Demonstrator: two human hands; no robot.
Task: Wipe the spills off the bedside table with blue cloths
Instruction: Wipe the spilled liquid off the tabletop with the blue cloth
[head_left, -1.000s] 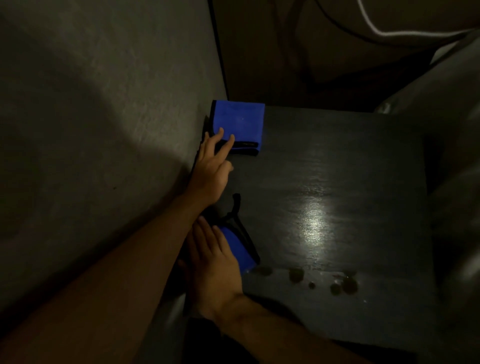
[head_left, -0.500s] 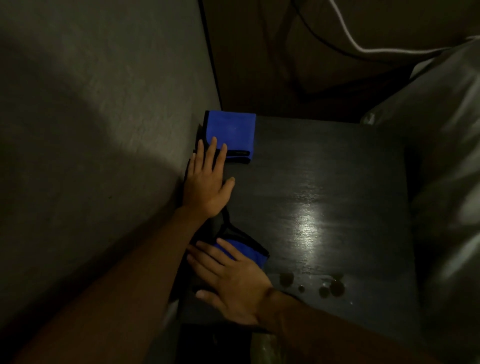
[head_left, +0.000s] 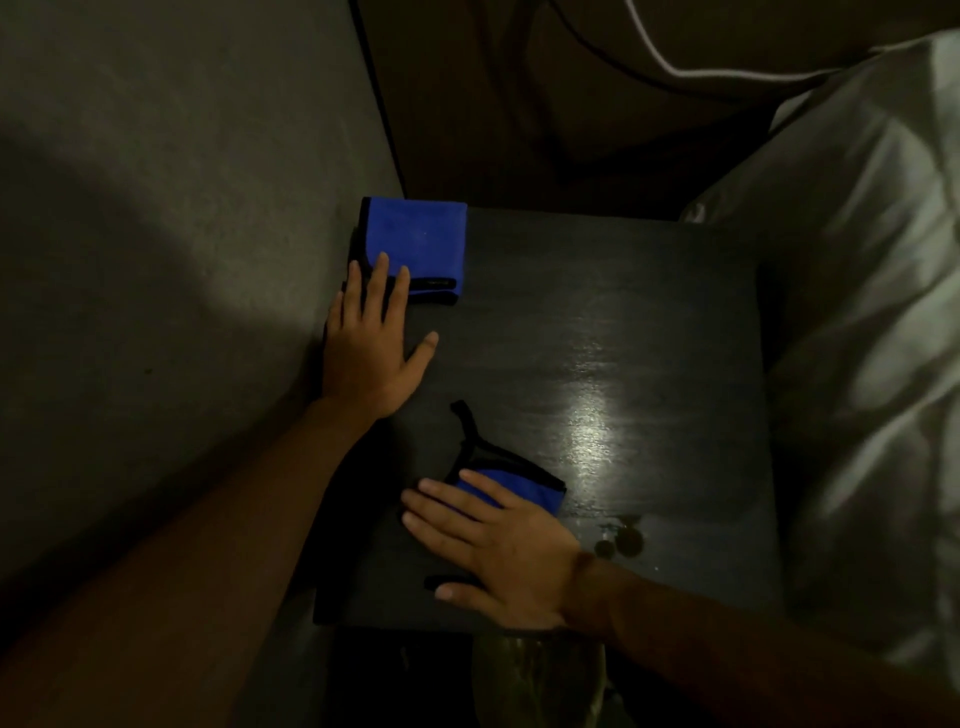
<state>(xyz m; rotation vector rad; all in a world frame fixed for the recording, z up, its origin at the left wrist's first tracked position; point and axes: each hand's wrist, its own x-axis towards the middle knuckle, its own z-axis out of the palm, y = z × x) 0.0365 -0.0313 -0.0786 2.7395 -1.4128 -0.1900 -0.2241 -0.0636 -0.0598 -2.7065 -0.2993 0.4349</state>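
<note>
- The blue cloth (head_left: 524, 491) looks soft, light and limp. It would probably bunch if pinched, so a flat press on its middle should slide it best.
- It lies on the table (head_left: 623, 338) just beside the spill (head_left: 621, 540), under the straight fingers of the right hand (head_left: 498, 551).
- A folded cloth (head_left: 421, 244) sits well apart from the spill, with the fingertips of the flat left hand (head_left: 371, 343) resting on its near edge.
- Neither hand grips anything.
</note>
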